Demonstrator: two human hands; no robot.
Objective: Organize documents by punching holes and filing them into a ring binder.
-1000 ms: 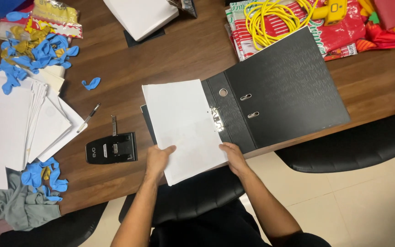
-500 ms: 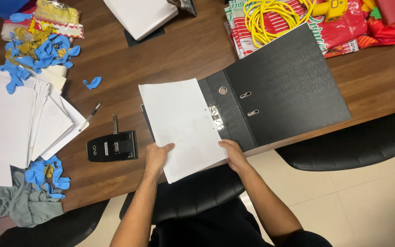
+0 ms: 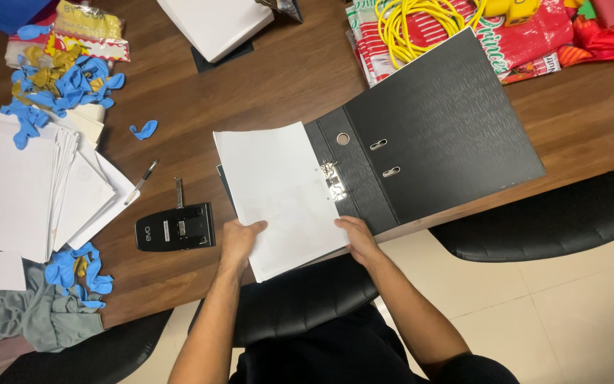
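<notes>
Open black lever-arch binder (image 3: 421, 135) lies on the brown wooden counter (image 3: 286, 78), cover flapped out to the right. White sheets (image 3: 278, 195) rest on its left half, against the metal ring clip (image 3: 333, 180). Left hand (image 3: 239, 238) grips the near left edge of the sheets, fingers curled over the paper. Right hand (image 3: 355, 238) holds the near right corner of the sheets, fingers partly closed on it. Black hole punch (image 3: 175, 226) sits just left of the left hand; pen (image 3: 141, 181) beyond it. Loose paper stack (image 3: 30, 188) and blue balloons (image 3: 72, 82) far left.
</notes>
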